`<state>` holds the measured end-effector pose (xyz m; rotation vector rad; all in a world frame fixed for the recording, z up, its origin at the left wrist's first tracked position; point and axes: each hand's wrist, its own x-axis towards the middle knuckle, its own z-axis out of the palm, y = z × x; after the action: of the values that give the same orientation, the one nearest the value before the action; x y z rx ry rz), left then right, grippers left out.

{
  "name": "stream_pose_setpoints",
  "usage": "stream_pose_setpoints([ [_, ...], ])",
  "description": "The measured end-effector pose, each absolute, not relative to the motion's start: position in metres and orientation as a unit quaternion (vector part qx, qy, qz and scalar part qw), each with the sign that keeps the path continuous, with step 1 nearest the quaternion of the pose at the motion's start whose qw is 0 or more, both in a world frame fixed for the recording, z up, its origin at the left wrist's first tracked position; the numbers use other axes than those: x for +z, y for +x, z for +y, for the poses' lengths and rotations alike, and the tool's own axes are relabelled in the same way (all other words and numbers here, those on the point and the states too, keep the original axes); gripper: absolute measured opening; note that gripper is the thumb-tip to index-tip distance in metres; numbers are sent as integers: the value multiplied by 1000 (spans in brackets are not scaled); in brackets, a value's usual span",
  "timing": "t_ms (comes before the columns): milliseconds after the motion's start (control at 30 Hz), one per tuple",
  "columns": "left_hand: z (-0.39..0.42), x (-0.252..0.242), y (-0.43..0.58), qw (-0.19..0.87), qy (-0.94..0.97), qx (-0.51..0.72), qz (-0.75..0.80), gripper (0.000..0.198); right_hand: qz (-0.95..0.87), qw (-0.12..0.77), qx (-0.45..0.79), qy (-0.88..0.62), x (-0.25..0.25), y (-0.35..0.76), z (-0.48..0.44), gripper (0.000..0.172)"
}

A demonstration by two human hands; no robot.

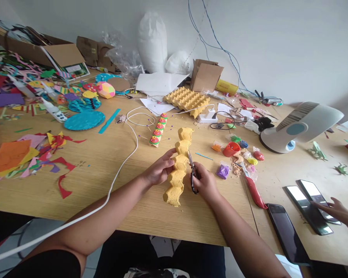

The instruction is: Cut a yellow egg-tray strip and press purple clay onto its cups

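My left hand [162, 166] grips a yellow strip of egg carton [179, 164] by its left edge. The strip is a bumpy row of several cups, held above the table. In my right hand [205, 181] is a pair of scissors [194, 175] with dark handles, my fingers closed round them. Their blades point up and touch or nearly touch the strip's right edge. Beyond the strip stands a decorated row of cups [159, 130], red and green on top, with pins lying around it. A larger yellow egg tray [187, 99] lies farther back.
Clay packets, such as a purple one [222, 170], and a red cup [231, 149] lie right. Nearby are a red-handled knife [254, 191], a phone [288, 231] and a white fan [301, 127]. Another person's hand [333, 208] touches phones. A white cable [116, 179] crosses left; paper scraps [14, 156] lie beyond.
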<state>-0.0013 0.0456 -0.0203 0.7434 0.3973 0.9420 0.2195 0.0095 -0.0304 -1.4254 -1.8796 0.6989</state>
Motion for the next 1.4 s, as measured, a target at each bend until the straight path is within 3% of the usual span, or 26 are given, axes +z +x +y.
stream_pose_setpoints([
  [300,47,-22,-2,818,348,426,166,59,-735,310,217,-563,-28,222,10,34],
  [933,46,-22,-1,822,343,418,178,51,-721,341,239,-554,-32,225,12,32],
  [1167,47,-26,-1,824,350,414,168,54,-630,426,350,-546,-32,219,10,34],
  [1400,47,-26,2,829,348,404,170,52,-568,503,480,-441,-27,211,10,38],
])
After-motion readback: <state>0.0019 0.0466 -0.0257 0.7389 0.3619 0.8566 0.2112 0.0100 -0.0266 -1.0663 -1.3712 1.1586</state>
